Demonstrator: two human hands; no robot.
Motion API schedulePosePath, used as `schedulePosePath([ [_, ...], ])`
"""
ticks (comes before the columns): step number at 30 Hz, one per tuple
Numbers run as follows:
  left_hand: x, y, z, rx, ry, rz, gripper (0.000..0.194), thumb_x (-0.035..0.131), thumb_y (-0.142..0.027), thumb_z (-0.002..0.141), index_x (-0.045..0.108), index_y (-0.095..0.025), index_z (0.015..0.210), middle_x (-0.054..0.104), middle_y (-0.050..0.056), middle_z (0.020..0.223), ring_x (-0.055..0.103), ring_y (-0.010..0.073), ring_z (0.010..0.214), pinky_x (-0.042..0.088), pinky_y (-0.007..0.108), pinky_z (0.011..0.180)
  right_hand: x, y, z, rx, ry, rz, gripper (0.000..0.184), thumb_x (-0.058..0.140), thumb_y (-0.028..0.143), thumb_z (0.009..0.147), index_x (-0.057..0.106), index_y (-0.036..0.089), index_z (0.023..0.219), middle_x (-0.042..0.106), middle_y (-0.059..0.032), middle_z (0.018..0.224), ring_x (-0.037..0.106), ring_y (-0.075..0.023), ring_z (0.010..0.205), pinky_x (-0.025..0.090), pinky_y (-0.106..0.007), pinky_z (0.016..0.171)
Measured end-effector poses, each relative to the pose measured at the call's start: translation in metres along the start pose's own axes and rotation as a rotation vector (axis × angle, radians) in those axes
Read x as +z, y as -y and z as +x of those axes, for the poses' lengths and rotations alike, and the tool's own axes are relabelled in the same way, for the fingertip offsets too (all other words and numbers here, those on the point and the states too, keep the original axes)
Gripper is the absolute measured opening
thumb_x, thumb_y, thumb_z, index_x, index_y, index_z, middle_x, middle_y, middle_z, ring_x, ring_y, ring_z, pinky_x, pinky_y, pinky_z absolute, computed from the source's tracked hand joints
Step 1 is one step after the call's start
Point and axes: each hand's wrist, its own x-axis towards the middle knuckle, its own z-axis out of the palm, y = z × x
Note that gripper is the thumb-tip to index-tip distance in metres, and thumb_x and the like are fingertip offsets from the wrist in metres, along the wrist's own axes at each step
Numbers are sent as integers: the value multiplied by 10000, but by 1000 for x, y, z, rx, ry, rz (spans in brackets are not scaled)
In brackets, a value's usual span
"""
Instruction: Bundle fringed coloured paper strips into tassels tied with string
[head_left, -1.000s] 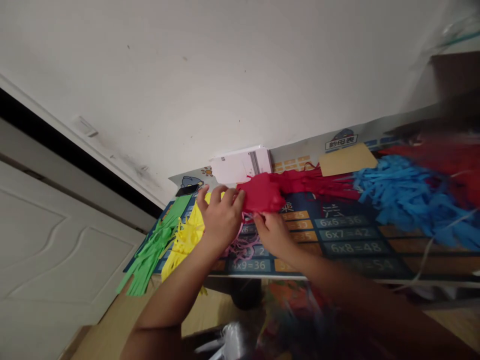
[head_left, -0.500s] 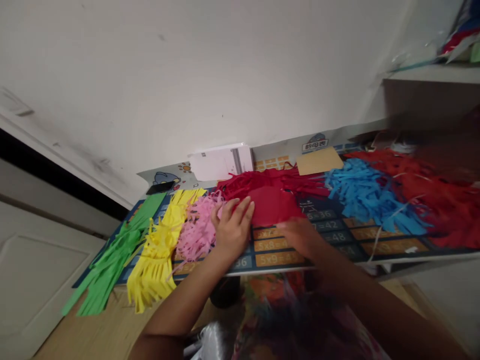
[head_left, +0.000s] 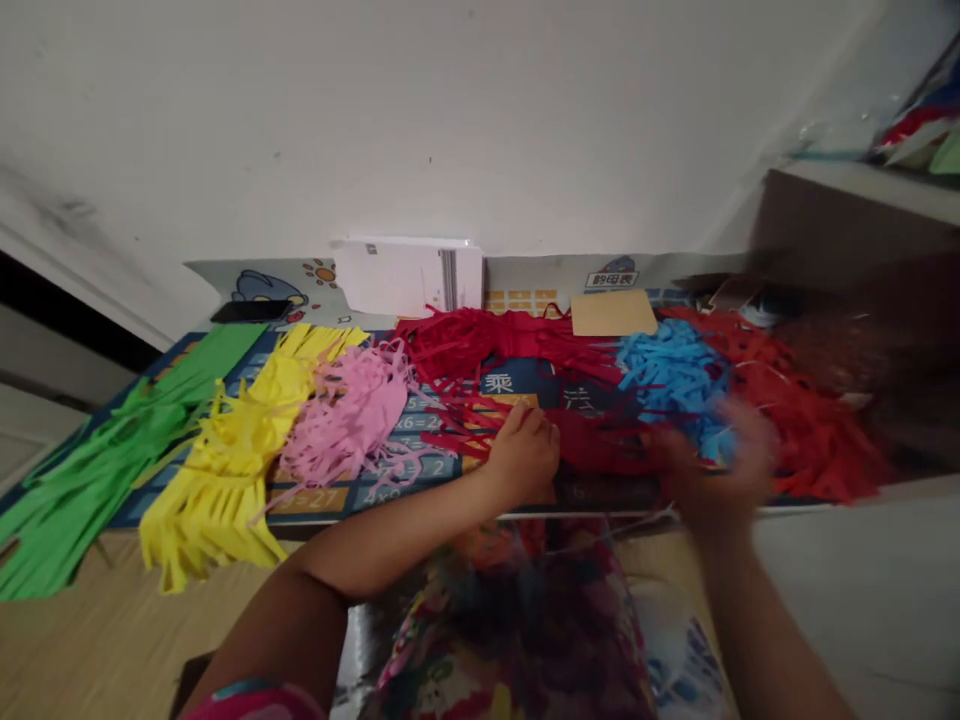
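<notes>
Near the table's front edge, a dark red fringed paper piece [head_left: 600,443] lies stretched sideways, its cut strips fanning out at both ends. My left hand [head_left: 525,455] is closed on it, with fingers curled down over the paper. My right hand [head_left: 724,465] is smeared by motion at the right end of this piece, in front of the blue fringed paper [head_left: 675,375]; its grip cannot be made out. Behind my hands lies another dark red fringed bundle [head_left: 517,335]. To the left is a pink fringed bundle [head_left: 349,410].
Yellow fringed paper [head_left: 240,430] and green fringed paper [head_left: 127,440] hang over the table's front edge. A phone [head_left: 253,311], a white booklet [head_left: 397,280] and a tan card [head_left: 613,313] lie along the wall. Orange-red fringed paper [head_left: 817,430] is at right.
The view has shifted, so the table's things appear further left. My left hand has gone from lying flat to curled. The red paper is now stretched sideways nearer the edge; my right hand moved right.
</notes>
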Motion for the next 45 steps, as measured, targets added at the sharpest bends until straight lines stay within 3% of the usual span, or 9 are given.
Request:
schedulePosePath([
  [4,-10,4,8,-22,-6,-81,259,423,-159,996,653,-155,1114,730,102,1111,620,251,1091,338,544,1110,54,9,-34,-362,178,-195,346,553,231,880,637,201,1214,724,-119,1208,664,-285,1143,313,-563,1131],
  [8,-10,38,2,-160,55,-106,323,477,-158,964,613,-194,1255,747,92,1061,653,244,1007,313,589,1100,61,-9,-19,-486,159,-223,453,483,50,804,663,233,1177,770,-47,1104,719,-218,1003,384,-467,1051],
  [12,-22,81,-44,-232,-13,-12,309,472,-182,977,663,-255,1209,736,73,1181,618,271,1096,281,600,1109,52,-17,-8,-668,257,-150,505,483,50,834,637,257,1268,731,-47,1221,694,-197,1085,364,-439,1067],
  [16,-58,82,-103,-354,-34,68,405,506,-123,907,640,-228,1275,665,145,1324,556,350,1226,294,649,1077,62,-16,-20,-788,428,-84,502,466,57,885,611,269,1317,706,-52,1273,687,-171,1099,349,-436,1093],
  [20,-78,40,-107,-73,-28,-196,523,578,-270,875,545,-190,1390,473,154,1540,396,323,1434,281,550,1171,69,-20,-27,-727,512,-14,479,470,99,917,594,274,1345,704,-65,1273,677,-192,1135,355,-481,1111],
  [23,-53,15,-78,89,49,-318,529,533,-376,953,482,-171,1438,565,137,1467,465,268,1399,228,520,1216,65,-26,-26,-660,597,43,434,467,139,930,618,273,1314,712,-71,1256,672,-215,1151,358,-530,1115],
  [28,-3,25,-52,-73,137,-402,255,520,-163,968,687,-209,1156,781,53,1033,706,182,1006,389,425,1090,52,-28,-20,-343,626,55,267,486,282,951,721,261,1075,767,-66,1096,701,-248,1049,451,-519,1025],
  [33,-2,45,-44,-389,110,-482,180,558,-246,969,734,-226,1000,796,24,939,714,174,870,441,355,898,57,-17,2,-99,631,-2,321,485,419,962,725,235,854,765,-44,827,696,-231,752,479,-358,715],
  [45,2,46,-19,-477,237,-280,223,566,-334,899,727,-193,835,748,55,711,679,224,711,398,397,834,86,-22,13,-179,543,-205,303,556,429,933,702,230,758,747,-36,817,657,-215,737,369,-354,716],
])
